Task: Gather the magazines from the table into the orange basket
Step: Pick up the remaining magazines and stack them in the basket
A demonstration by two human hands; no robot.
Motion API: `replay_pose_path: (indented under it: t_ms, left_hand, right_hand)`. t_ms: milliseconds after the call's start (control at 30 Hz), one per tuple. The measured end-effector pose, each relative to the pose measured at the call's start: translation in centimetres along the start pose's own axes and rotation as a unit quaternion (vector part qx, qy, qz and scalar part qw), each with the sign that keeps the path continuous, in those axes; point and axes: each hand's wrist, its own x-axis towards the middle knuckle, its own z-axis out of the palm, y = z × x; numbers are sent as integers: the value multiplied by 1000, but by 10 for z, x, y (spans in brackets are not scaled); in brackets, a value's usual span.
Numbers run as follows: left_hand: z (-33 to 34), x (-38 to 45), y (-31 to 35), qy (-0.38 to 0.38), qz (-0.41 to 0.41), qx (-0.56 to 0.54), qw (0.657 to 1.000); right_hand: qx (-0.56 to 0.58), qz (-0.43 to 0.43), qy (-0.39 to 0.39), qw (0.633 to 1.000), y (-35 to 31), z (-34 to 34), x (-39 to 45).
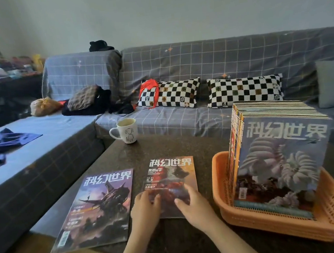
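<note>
Dark table [164, 147]: red magazine [170, 179] flat under both hands' [145, 207] grip, seemingly open.

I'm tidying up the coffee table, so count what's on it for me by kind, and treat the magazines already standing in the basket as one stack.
Magazines lying flat: 2, purple cover and red cover
Stack of magazines in basket: 1
Orange basket: 1
White mug: 1
Total: 5
</note>
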Motion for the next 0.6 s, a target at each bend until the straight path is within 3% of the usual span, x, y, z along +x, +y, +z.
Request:
replay_pose_path:
  t_ms: [167,333,600]
  left_hand:
    - [0,10,-5,3,-50,64,997]
    - [-8,28,-11,32,-99,-74,992]
    - [-32,16,-17,-84,-92,-158,979]
  right_hand:
    - [-80,84,67,991,21,21,19]
    - [-74,79,93,990,31,17,23]
    - [21,61,78,995,31,9,10]
